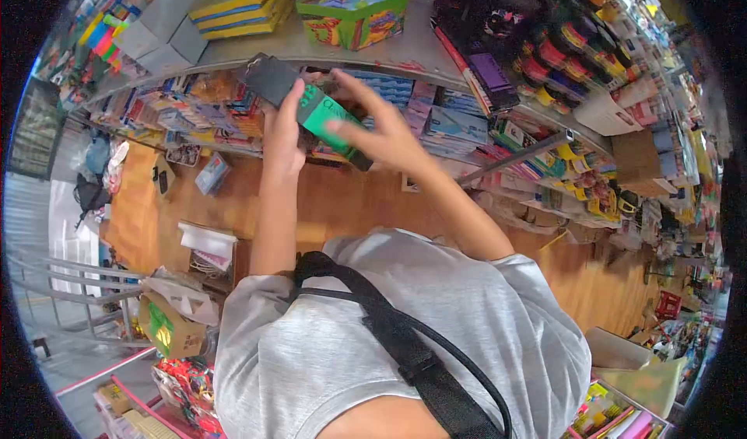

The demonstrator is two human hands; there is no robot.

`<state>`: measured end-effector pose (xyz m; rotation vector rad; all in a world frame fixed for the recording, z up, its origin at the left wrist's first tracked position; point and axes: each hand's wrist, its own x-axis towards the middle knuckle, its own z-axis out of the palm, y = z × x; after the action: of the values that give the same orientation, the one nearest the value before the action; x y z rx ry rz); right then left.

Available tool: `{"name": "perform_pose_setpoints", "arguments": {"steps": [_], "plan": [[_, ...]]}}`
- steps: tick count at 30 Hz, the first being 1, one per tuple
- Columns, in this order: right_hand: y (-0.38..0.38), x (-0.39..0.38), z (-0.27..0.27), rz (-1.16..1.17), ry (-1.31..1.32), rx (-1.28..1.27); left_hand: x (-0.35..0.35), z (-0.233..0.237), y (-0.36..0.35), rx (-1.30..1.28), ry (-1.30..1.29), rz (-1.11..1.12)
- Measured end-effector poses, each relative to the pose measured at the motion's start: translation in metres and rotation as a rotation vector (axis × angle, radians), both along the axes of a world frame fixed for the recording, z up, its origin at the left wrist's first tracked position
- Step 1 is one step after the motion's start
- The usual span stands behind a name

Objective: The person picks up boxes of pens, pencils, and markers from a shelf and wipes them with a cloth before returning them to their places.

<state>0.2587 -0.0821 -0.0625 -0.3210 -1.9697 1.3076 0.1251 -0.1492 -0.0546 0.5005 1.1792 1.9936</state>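
A long black box with a bright green panel and lettering is held up at a slant before the shelves. My left hand is closed around its underside and left part, with the thumb along the near edge. My right hand is at the box's right end, its fingers apart and slightly blurred. Its thumb overlaps the green panel, while the index finger reaches out beyond the far side. Behind the box, packed stationery lines the lower shelf.
On the upper shelf stand yellow boxes, a colourful hexagonal box and a grey-white carton. A metal bar juts out at right. A cardboard box stands at lower left, near metal railings. Wooden floor lies below.
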Motion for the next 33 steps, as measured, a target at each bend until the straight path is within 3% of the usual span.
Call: {"name": "perform_pose_setpoints", "arguments": {"steps": [1, 2, 4, 5, 7, 9, 10, 11, 12, 14, 15, 16, 17, 19, 21, 23, 25, 27, 30, 32, 33], "plan": [[0.004, 0.007, 0.000, 0.053, -0.002, -0.318, -0.003, -0.005, -0.001, 0.002, -0.005, 0.003], [0.011, 0.009, -0.009, -0.133, -0.029, -0.302, -0.004, -0.008, -0.001, -0.005, -0.117, -0.067], [0.021, 0.016, -0.024, -0.180, -0.057, -0.308, -0.007, -0.011, 0.000, -0.020, -0.216, -0.257], [0.022, 0.016, -0.033, -0.110, -0.088, -0.462, -0.003, -0.015, 0.001, -0.005, -0.225, -0.293], [0.005, 0.020, -0.017, 0.173, -0.057, -1.207, 0.012, -0.015, 0.006, -0.009, -0.222, -0.349], [0.004, 0.021, -0.027, 0.250, 0.070, -1.321, 0.023, -0.014, 0.013, 0.040, 0.090, -0.285], [0.000, 0.022, -0.029, 0.280, 0.162, -1.325, 0.028, -0.015, 0.012, -0.118, 0.169, -0.129], [-0.001, 0.025, -0.028, 0.119, 0.020, -1.256, 0.027, -0.011, 0.011, -0.094, 0.510, -0.060], [0.002, 0.029, -0.030, 0.116, 0.010, -1.212, 0.025, -0.006, 0.008, -0.072, 0.852, 0.009], [0.002, 0.036, -0.030, 0.103, 0.021, -1.078, 0.020, -0.015, 0.010, -0.016, 1.002, 0.081], [0.003, 0.034, -0.034, 0.105, 0.020, -1.082, 0.024, -0.017, 0.011, -0.047, 0.846, 0.022], [0.004, 0.032, -0.040, 0.082, 0.037, -0.925, 0.030, -0.019, 0.011, -0.081, 0.687, -0.040], [0.004, 0.030, -0.045, 0.057, 0.053, -0.769, 0.035, -0.018, 0.011, -0.100, 0.649, -0.069], [0.001, 0.029, -0.033, 0.143, 0.148, -0.754, 0.040, -0.024, 0.016, -0.070, 0.537, -0.021], [-0.007, 0.031, -0.019, 0.021, 0.015, -0.256, 0.044, -0.026, 0.018, 0.012, 0.329, 0.039], [-0.016, 0.033, -0.017, 0.034, 0.044, -0.358, 0.047, -0.023, 0.017, 0.012, 0.220, 0.068], [-0.024, 0.044, -0.013, 0.030, -0.060, -0.177, 0.038, -0.025, 0.014, -0.067, 0.089, -0.013], [-0.031, 0.060, -0.017, 0.031, -0.135, -0.160, 0.028, -0.022, 0.018, 0.065, -0.175, -0.154], [-0.040, 0.083, -0.009, -0.068, -0.274, 0.082, 0.003, -0.031, 0.021, 0.127, -0.347, -0.244], [-0.041, 0.086, -0.002, -0.190, -0.223, 0.240, 0.008, -0.034, 0.024, 0.085, -0.318, -0.236], [-0.040, 0.083, 0.002, -0.118, -0.189, 0.244, 0.013, -0.039, 0.027, 0.089, -0.329, -0.275]]}}
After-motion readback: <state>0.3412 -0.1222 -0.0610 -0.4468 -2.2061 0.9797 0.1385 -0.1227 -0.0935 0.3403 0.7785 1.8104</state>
